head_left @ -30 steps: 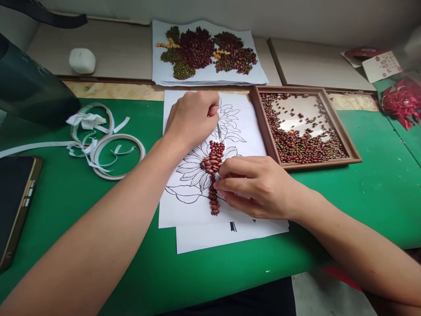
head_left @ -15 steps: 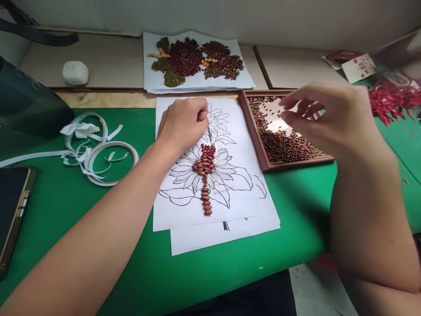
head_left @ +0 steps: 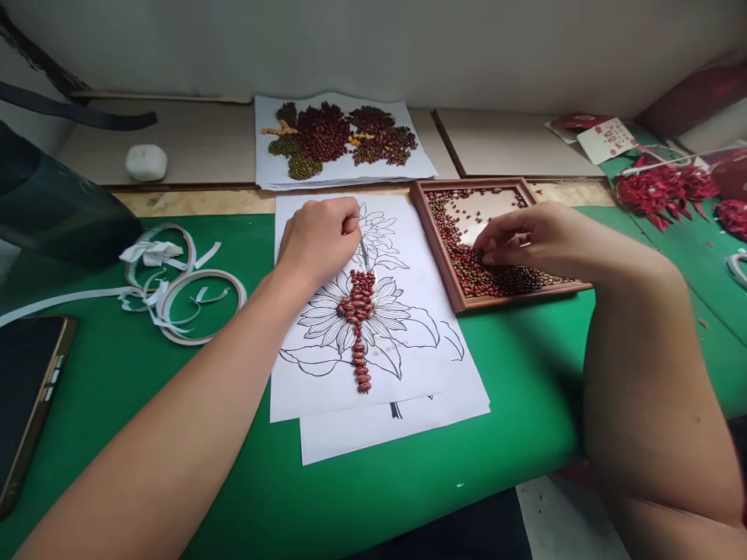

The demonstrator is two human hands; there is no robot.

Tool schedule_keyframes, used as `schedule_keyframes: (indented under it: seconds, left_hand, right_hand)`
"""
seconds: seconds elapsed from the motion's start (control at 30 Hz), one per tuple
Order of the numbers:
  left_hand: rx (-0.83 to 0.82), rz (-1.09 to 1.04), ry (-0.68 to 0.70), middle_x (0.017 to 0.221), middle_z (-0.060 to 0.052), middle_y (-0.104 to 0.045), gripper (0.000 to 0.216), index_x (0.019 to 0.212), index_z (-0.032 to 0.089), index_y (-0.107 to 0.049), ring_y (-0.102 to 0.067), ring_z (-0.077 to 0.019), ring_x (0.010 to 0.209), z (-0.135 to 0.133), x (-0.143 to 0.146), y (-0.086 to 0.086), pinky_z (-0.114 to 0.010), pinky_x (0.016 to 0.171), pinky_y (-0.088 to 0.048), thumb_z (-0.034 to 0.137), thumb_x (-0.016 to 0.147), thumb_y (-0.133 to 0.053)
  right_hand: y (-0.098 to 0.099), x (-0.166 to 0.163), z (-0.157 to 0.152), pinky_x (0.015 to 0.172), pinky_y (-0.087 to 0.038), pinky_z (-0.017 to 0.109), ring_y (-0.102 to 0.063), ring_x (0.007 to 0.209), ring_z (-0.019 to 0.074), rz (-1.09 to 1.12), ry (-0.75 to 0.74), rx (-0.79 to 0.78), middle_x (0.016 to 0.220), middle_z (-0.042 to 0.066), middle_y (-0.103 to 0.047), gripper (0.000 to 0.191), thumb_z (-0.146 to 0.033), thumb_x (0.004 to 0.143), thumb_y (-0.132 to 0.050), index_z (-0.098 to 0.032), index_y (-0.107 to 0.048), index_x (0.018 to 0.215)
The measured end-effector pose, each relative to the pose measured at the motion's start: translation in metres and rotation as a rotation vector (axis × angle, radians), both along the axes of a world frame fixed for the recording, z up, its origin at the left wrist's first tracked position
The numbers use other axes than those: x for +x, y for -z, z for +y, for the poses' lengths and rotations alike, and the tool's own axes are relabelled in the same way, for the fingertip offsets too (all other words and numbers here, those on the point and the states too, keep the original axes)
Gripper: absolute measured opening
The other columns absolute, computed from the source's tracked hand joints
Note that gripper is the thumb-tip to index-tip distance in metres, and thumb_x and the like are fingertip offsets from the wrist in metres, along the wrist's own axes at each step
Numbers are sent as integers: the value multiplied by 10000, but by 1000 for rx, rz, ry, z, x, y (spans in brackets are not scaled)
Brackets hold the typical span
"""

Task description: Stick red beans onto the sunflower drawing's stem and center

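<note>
My left hand [head_left: 320, 232] rests closed on the upper part of a line-drawn flower sheet [head_left: 426, 373]; whatever its curled fingers hold is hidden. Below it, dark red and speckled beans [head_left: 355, 309] cover part of the flower's centre and run down in a narrow column along the stem. My right hand [head_left: 519, 237] reaches into a brown wooden tray [head_left: 461, 302], its thumb and fingertips pinched together among small red and green beans [head_left: 496, 278]. A pale patch of the tray's bottom shows behind the fingers.
A sheet with finished bean flowers [head_left: 327, 136] lies at the back. On the left are tape rolls [head_left: 201, 339], a phone [head_left: 35, 404], a white case [head_left: 146, 162] and a dark bottle [head_left: 52, 202]. Red tassel-like decorations [head_left: 659, 190] lie at right.
My right hand has come down from above the tray, and its fingertips have closed in among the beans. My left hand stays closed on the paper. The camera view has shifted slightly.
</note>
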State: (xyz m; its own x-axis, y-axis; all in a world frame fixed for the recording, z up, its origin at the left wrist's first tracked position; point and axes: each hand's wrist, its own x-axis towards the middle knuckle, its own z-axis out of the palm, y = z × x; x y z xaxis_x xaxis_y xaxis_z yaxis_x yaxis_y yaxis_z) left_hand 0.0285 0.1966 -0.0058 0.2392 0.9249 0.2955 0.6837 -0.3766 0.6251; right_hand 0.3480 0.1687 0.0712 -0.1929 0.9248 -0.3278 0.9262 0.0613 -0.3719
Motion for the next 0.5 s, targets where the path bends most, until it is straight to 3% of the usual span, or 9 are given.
schedule_keyframes:
  seconds: [0.13,0.33,0.5]
  left_hand:
    - [17,-15,1,576,22,-454,299,616,215,-400,-339,-146,571,1,0,2,-343,610,-255,72,775,-609]
    - [15,-28,6,572,16,-466,297,619,213,-392,-339,-147,560,1,0,3,-341,611,-235,78,788,-596]
    - [-6,-16,-6,566,19,-466,304,622,212,-381,-329,-147,556,0,0,2,-341,607,-231,87,791,-601]
  right_hand:
    - [7,0,1,700,-488,338,-677,770,191,99,34,176,814,57,-769,124,-225,843,-721,-170,-812,907]
    - [24,-7,3,652,-446,314,-629,697,158,178,151,466,792,63,-730,177,-232,909,-662,-161,-795,1003]
    - [32,-11,6,655,-441,307,-568,638,142,156,159,579,787,46,-713,192,-223,909,-671,-183,-790,1055]
